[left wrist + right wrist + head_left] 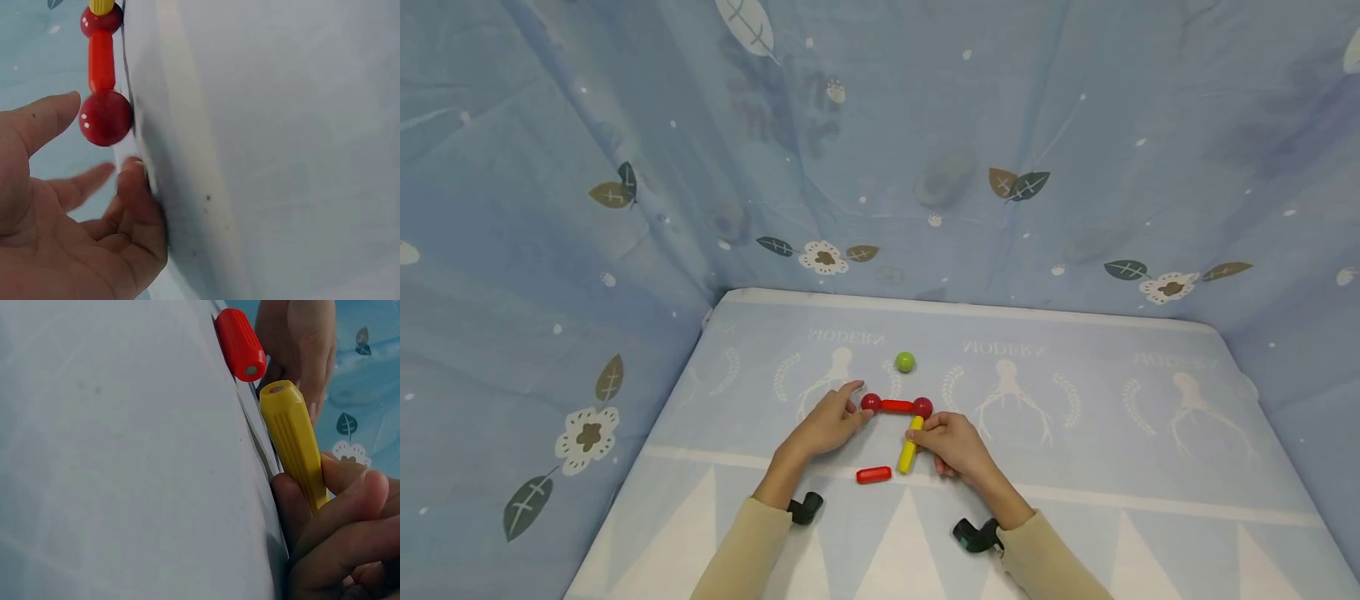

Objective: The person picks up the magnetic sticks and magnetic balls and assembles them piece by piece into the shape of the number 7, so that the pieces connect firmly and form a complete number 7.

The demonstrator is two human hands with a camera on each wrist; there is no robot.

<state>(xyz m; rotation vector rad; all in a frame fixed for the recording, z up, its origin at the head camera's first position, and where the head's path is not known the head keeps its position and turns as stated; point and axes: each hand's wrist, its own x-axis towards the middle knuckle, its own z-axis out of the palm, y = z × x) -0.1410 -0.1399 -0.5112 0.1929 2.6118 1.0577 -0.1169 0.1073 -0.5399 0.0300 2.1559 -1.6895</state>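
A red magnetic rod (897,407) joins two dark red balls in a row; the left ball (871,403) and right ball (922,407) sit at its ends. My left hand (827,423) is beside the left ball, thumb and fingers spread apart; in the left wrist view a gap shows between the thumb and that ball (106,119). With thumb and fingers, my right hand (958,446) pinches a yellow rod (907,450), whose far end meets the right ball. The right wrist view shows a small metal disc in the yellow rod's (290,440) near end.
A loose red rod (874,475) lies nearer to me, between the forearms. Beyond the joined pieces sits a green ball (906,362). A patterned cloth covers the table (1075,467), and blue floral curtains (925,150) hang behind and at the sides.
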